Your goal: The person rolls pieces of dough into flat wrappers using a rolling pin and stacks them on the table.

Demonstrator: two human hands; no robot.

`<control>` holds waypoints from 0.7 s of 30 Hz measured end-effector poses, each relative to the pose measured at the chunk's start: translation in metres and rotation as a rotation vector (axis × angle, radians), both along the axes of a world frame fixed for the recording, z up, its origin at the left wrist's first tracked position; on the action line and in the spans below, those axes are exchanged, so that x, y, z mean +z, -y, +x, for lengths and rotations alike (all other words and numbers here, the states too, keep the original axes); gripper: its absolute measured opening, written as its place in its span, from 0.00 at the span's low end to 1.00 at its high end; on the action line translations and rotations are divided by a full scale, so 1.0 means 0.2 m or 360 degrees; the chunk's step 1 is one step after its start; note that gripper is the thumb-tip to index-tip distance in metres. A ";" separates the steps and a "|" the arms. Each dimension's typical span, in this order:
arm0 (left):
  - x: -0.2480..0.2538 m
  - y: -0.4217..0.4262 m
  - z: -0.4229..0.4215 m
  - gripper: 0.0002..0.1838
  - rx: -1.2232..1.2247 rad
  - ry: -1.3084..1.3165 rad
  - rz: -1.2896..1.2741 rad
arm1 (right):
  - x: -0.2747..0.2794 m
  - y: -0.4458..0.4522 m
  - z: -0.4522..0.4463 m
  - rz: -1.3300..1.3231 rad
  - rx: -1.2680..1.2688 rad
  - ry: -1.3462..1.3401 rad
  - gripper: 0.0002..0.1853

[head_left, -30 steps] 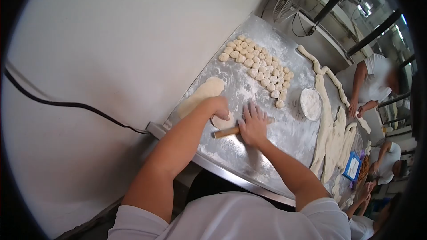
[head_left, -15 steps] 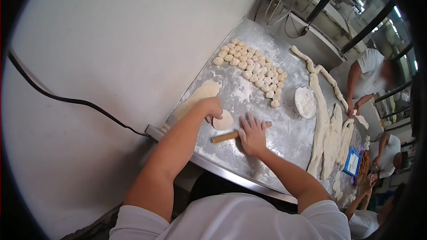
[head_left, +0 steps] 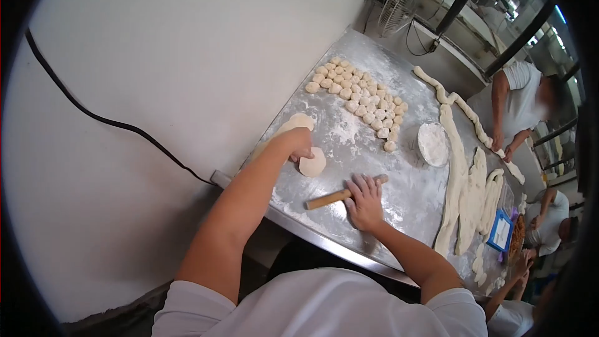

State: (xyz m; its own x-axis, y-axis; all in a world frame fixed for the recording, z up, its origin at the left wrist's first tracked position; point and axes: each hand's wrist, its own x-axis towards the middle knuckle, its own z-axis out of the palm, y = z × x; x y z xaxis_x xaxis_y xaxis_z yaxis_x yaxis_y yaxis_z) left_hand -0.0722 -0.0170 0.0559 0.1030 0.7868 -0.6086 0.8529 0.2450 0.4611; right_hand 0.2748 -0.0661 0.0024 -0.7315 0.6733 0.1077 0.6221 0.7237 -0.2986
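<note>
My left hand (head_left: pixel 301 145) is closed at the edge of a flat dough round (head_left: pixel 313 162), which lies on the floured metal table; some of its fingers are hidden. To the right, my right hand (head_left: pixel 366 205) rests over a wooden rolling pin (head_left: pixel 327 200), its fingers bent across the shaft. The pin lies tilted on the tabletop, apart from the dough round. Beyond my left forearm, more flattened dough rounds (head_left: pixel 302 121) overlap along the wall edge, partly covered by the arm.
Several dough balls (head_left: pixel 355 97) sit clustered toward the back. A bowl of flour (head_left: pixel 432 144) stands beside long dough strips (head_left: pixel 453 175). A blue container (head_left: pixel 500 231) is farther right. Across the table, a person (head_left: pixel 515 100) handles a dough rope; other people work at lower right.
My right hand and the rolling pin have moved away from the dough round, and the fingers now bend over the pin. My left hand stays at the round. The view has shifted slightly.
</note>
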 end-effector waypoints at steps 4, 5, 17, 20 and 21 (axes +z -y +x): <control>0.07 0.04 -0.13 0.17 -0.0067 -0.0290 -0.0215 | 0.01 0.01 0.06 0.0018 -0.0010 -0.0010 0.33; 0.05 0.06 -0.18 0.17 -0.0181 -0.0373 -0.0295 | 0.01 0.01 0.06 0.0003 -0.0014 -0.0021 0.33; 0.20 0.22 -0.17 0.10 -0.0124 -0.0993 0.0351 | 0.02 0.00 0.04 -0.0038 -0.0033 -0.0041 0.32; 0.19 0.09 0.01 0.09 -0.0067 -0.0703 0.0497 | 0.04 0.00 0.06 -0.0020 -0.0036 -0.0047 0.32; 0.18 0.04 0.08 0.08 -0.0034 -0.0567 0.0534 | 0.05 0.00 0.05 -0.0023 -0.0038 -0.0044 0.32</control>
